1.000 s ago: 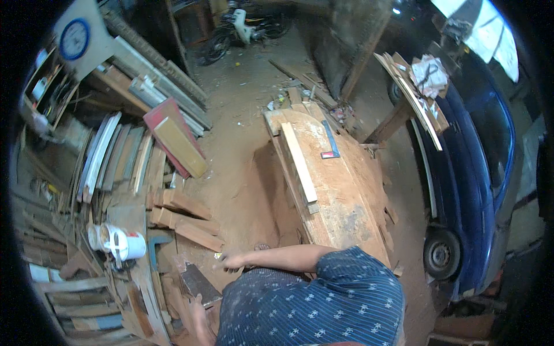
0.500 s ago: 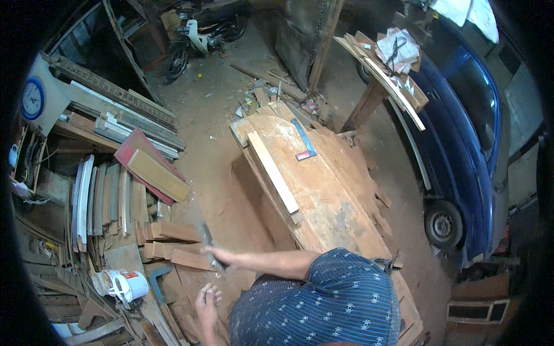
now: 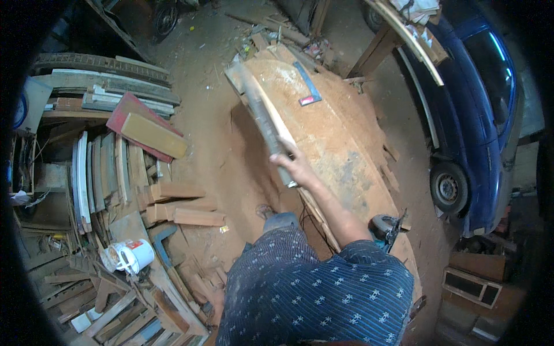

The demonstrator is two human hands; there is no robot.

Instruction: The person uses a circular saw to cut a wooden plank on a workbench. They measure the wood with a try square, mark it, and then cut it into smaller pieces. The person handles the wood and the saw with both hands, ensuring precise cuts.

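Note:
My right hand (image 3: 291, 164) is closed around a long grey wooden strip (image 3: 266, 124), partly blurred. The strip slants along the left edge of the workbench (image 3: 340, 150), its near end just past my fingers. Behind it, a pale wooden batten (image 3: 279, 122) on the bench shows only in part. Low beside my shorts, my left hand (image 3: 216, 297) is mostly hidden and dim, so its fingers do not show clearly. On the dusty benchtop lies an L-shaped square (image 3: 307, 85) with a blue blade and a red patch at its corner.
A teal power tool (image 3: 385, 230) sits on the bench by my right elbow. To the left are stacked boards (image 3: 104, 173), short timber blocks (image 3: 184, 210), a white bucket (image 3: 135, 254) and a blue angled piece (image 3: 163, 242). A blue car (image 3: 479, 138) stands on the right.
My right hand has swung from the left over to the bench edge with the grey strip. My left hand has dropped closer to my body. The view has tilted down.

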